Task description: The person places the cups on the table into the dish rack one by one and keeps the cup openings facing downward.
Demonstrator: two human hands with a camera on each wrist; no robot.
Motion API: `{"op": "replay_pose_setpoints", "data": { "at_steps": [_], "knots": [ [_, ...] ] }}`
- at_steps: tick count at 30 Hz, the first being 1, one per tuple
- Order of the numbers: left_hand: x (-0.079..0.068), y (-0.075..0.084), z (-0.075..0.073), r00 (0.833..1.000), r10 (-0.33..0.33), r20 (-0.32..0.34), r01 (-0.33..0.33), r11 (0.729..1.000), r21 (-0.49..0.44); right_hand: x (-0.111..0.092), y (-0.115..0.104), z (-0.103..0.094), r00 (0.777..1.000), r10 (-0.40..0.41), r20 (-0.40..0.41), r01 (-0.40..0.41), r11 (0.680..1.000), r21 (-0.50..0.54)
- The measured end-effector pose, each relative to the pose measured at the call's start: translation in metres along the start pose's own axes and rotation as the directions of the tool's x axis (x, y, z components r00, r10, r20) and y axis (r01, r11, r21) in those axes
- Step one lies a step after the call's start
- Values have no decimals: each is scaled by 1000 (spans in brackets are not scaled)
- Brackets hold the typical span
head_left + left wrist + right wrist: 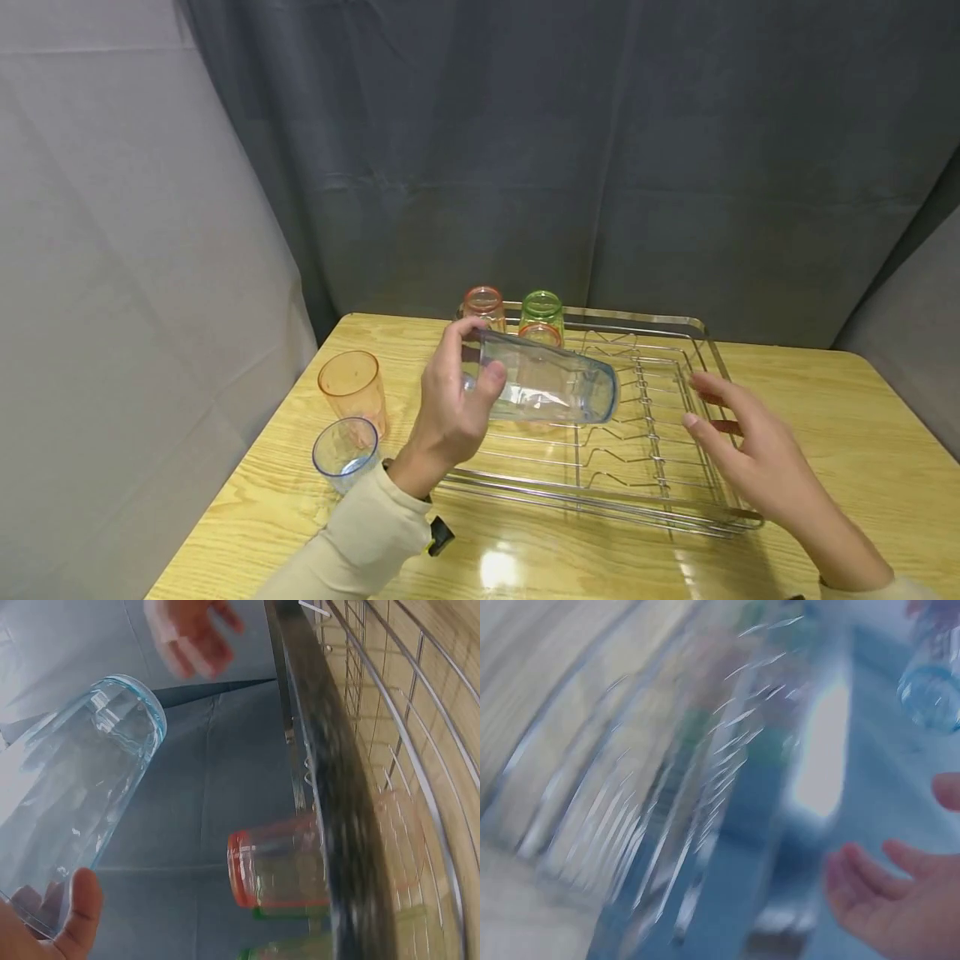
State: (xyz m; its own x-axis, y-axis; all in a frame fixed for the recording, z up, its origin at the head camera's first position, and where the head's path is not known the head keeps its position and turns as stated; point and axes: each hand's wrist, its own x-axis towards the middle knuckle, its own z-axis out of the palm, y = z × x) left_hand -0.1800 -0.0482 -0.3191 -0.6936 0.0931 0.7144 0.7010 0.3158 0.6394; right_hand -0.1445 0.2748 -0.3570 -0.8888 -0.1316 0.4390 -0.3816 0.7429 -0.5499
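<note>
My left hand (453,408) grips a clear blue-tinted drinking glass (551,383) by one end, thumb on the near side. The glass lies almost level above the wire dish rack (600,498), its thick blue base pointing right. In the left wrist view the same glass (90,765) slants up with its base toward my other hand. My right hand (757,458) holds nothing and hovers by the rack's right edge, fingers apart and slightly bent. Glasses stand upside down at the rack's back left: a red-tinted one (483,304), a green one (542,307) and another with red tint (540,335).
On the wooden table (862,433), left of the rack, an orange glass (351,383) and a blue-rimmed glass (345,454) stand upright, mouths up. My left forearm reaches past them. A dark grey curtain (487,167) hangs behind the table. The right wrist view is blurred.
</note>
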Motion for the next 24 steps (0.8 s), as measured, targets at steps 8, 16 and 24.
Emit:
{"op": "replay_pose_setpoints", "data": {
  "at_steps": [8, 16, 24],
  "knots": [
    [-4, 2, 14, 999, 41, -2, -41, 997, -70, 14, -52, 14, 980, -181, 80, 143, 927, 346],
    [-12, 4, 24, 994, 108, 14, -104, 984, -148, 14, -64, 21, 963, -227, 143, 89, 774, 627],
    [-14, -5, 26, 982, 184, 39, -173, 967, -189, 13, -63, 22, 965, -235, 118, 95, 728, 679]
  ]
}}
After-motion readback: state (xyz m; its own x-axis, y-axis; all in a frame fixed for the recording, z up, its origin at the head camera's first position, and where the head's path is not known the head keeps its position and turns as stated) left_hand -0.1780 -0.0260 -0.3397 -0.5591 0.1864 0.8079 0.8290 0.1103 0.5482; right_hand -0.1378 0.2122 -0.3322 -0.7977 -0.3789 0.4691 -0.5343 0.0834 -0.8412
